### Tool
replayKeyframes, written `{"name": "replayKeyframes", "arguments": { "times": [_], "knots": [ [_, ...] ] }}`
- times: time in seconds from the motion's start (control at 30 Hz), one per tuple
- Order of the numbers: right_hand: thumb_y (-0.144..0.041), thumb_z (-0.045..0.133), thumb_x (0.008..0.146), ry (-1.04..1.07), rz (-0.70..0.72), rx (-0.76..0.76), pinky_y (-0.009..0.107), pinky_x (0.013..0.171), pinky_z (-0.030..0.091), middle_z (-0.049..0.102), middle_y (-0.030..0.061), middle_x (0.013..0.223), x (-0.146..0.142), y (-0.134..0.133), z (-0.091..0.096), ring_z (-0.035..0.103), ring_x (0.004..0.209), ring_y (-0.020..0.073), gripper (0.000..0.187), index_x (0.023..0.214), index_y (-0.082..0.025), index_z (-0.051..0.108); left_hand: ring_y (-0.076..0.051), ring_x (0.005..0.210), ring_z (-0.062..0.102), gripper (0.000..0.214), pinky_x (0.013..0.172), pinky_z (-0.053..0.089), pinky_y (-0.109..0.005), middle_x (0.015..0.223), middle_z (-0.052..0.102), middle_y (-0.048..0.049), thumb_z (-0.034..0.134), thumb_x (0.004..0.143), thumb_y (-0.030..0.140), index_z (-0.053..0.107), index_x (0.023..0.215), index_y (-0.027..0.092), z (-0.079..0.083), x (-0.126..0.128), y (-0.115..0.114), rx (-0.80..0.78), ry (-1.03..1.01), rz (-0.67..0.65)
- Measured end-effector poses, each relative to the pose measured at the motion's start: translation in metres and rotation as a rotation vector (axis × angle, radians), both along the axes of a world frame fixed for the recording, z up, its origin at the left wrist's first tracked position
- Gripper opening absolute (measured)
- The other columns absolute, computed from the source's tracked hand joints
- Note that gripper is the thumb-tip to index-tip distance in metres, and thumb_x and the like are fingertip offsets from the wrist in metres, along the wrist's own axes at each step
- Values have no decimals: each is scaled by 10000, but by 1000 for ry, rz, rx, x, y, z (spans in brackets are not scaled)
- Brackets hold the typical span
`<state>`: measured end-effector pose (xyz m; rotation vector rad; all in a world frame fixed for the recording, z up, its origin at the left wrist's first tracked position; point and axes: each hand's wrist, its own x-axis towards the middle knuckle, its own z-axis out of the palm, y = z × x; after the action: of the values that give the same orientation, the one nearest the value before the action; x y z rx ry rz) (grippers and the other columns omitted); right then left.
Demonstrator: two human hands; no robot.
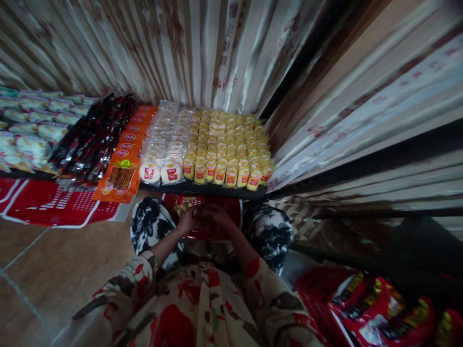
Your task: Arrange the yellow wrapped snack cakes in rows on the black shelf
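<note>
Low between the knees, my left hand (187, 219) and my right hand (219, 216) come close together over a red basket (237, 209). Their fingers are dim and blurred, so I cannot make out a grip. Beside my left hand, a few small yellowish packets (183, 207) show in the basket. Just ahead on a dark shelf (217, 189) stand rows of yellow wrapped cakes (226, 149). To their left are rows of round white wrapped cakes (161, 149).
Left along the shelf lie an orange snack pack (125, 154), dark glossy packets (97, 132) and white packets (36, 125). Another red basket (61, 202) is below them. Patterned curtains (202, 53) hang behind and at right. Red bags (383, 308) sit at lower right.
</note>
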<state>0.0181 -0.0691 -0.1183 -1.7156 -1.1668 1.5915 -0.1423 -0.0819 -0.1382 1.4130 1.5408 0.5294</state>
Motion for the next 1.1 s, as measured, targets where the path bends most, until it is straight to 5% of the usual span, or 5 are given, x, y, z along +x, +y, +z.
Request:
{"name": "replayKeyframes", "arguments": {
  "times": [0.37, 0.6, 0.8, 0.93, 1.1],
  "knots": [
    [-395, 493, 804, 15, -28, 11, 186, 409, 357, 526, -39, 464, 2, 1, 60, 462, 401, 83, 299, 625, -169, 570, -197, 997, 569, 334, 908, 428, -363, 1089, 613, -90, 502, 783, 201, 536, 1113, 169, 46, -1, -22, 277, 37, -46],
    [-503, 463, 825, 62, -88, -9, 175, 389, 334, 524, -38, 459, -1, 0, 82, 430, 366, 62, 415, 587, -169, 523, -199, 887, 600, 388, 812, 454, -324, 968, 653, -70, 484, 798, 425, 579, 1059, 154, 62, -3, -25, 162, -150, -41],
    [-491, 478, 810, 25, -39, 84, 185, 435, 366, 524, -39, 499, 1, -1, 85, 448, 409, 64, 398, 583, -168, 531, -95, 464, 499, 580, 448, 380, -205, 633, 576, 18, 498, 711, 602, 528, 1063, 141, 70, -5, -21, -105, -437, -9],
    [-364, 551, 774, -93, -95, 273, 212, 562, 450, 611, -16, 665, 4, -2, 82, 549, 567, 100, 194, 824, -186, 609, -77, 418, 461, 544, 406, 332, -186, 581, 554, 28, 520, 686, 596, 549, 984, 141, 91, -9, -15, -187, -448, -76],
    [-293, 548, 767, -151, 46, 540, 258, 728, 479, 636, 34, 932, 8, -9, 90, 590, 793, 132, 282, 1029, -217, 623, -71, 440, 472, 437, 444, 353, -179, 535, 540, 40, 559, 682, 536, 579, 870, 141, 119, -14, -6, -220, -431, -170]
  ]
}}
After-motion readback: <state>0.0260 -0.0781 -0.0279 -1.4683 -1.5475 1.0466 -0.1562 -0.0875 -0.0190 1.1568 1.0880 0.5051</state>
